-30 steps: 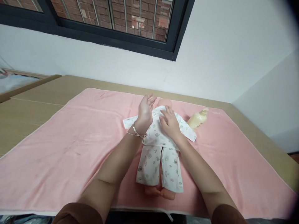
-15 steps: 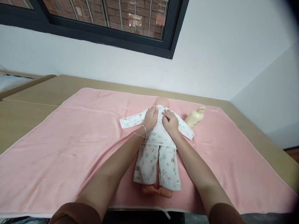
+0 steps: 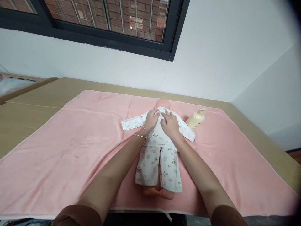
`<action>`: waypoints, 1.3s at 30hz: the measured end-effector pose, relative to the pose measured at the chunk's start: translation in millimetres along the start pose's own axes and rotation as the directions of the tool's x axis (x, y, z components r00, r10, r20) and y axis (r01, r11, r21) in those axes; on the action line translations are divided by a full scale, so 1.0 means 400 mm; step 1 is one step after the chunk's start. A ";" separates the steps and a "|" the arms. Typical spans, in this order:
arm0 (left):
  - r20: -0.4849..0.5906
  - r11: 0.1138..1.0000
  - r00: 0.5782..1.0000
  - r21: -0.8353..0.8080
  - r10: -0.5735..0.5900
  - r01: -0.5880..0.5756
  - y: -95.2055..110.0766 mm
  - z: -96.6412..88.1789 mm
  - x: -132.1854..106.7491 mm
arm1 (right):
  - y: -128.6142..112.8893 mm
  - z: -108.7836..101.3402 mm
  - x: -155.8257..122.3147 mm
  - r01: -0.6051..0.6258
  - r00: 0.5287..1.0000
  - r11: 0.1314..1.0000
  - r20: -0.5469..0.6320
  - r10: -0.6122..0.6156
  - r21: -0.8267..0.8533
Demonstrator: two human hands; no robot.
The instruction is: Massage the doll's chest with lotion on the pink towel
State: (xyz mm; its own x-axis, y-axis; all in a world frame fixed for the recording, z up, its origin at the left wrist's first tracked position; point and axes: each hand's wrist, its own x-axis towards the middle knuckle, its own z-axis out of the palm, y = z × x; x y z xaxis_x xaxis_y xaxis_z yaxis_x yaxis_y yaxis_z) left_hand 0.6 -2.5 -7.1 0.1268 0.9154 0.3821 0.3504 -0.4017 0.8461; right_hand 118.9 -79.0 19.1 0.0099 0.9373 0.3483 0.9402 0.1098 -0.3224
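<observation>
A baby doll (image 3: 162,103) lies on a pink blanket (image 3: 89,131), its head toward the wall and its bare feet toward me. It wears a white printed top (image 3: 162,138) and matching trousers (image 3: 169,169), with both sleeves spread out to the sides. My left hand (image 3: 151,121) rests open on the left of the doll's upper body, a thin bracelet at the wrist. On the right of the upper body lies my right hand (image 3: 170,124), open with its fingers spread. Both palms are hidden against the cloth.
A cream pump bottle (image 3: 196,118) lies tilted on the blanket beside the doll's right-hand sleeve. The blanket covers a wooden table (image 3: 70,82) set against a white wall (image 3: 199,72). Above it is a dark-framed window (image 3: 113,37) with bars.
The fingers of my right hand have spread and shifted slightly left on the doll's top. My left thumb stands further from its fingers. The doll and bottle stay in place.
</observation>
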 end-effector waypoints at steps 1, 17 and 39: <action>-0.006 0.998 0.999 0.047 0.035 -0.034 0.003 0.001 -0.004 | 0.014 0.001 0.011 -0.036 0.999 0.999 -0.014 0.036 0.010; -0.001 0.963 0.998 0.262 0.066 -0.063 0.037 0.005 -0.007 | -0.049 0.000 -0.012 0.030 0.999 0.975 -0.013 -0.034 -0.221; 0.122 0.871 0.989 0.472 0.088 -0.136 0.018 -0.006 -0.006 | 0.089 0.020 0.051 0.072 0.997 0.994 0.029 -0.070 -0.081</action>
State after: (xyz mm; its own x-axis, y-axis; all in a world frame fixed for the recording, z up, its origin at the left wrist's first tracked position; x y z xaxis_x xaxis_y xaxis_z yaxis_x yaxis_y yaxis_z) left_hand 0.6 -7.5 -0.8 0.2692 0.8728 0.4072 0.7260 -0.4616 0.5096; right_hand 150.0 -53.2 7.7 -0.0660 0.9364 0.3447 0.9629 0.1504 -0.2242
